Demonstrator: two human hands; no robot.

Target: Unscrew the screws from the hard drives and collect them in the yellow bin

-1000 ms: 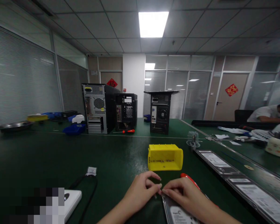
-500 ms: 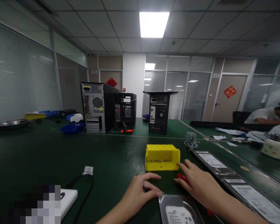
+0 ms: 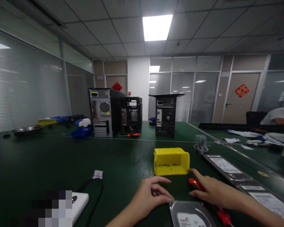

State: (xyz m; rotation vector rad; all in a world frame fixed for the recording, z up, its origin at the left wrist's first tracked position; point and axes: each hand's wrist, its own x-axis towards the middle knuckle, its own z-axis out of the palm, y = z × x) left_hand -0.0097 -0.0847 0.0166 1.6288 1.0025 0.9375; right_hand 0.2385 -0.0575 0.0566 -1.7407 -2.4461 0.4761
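Observation:
A silver hard drive (image 3: 191,214) with a white label lies at the bottom edge. My left hand (image 3: 149,195) is at its near-left corner, thumb and a finger pinched there and the index finger stretched out; anything tiny between the tips is too small to name. Beyond the drive, my right hand (image 3: 214,189) is closed round a screwdriver (image 3: 195,183) with a red and black handle. The rear of that tool shows red below the wrist, with a bit of metal. The right index finger reaches the corner of a yellow bin (image 3: 171,171), which holds small screws.
More hard drives (image 3: 227,167) lie in a row at the right, near a clear plastic cup-shaped holder (image 3: 200,142). Several computer cases (image 3: 101,113) stand at the back, with another screwdriver (image 3: 133,134) in front. A white device (image 3: 79,205) with a black cable sits left. Another person (image 3: 280,115) is far right.
The view has turned left, so everything sits further right in the picture. More of the screwdriver's red handle shows by my right hand. My left hand stays at the drive's corner.

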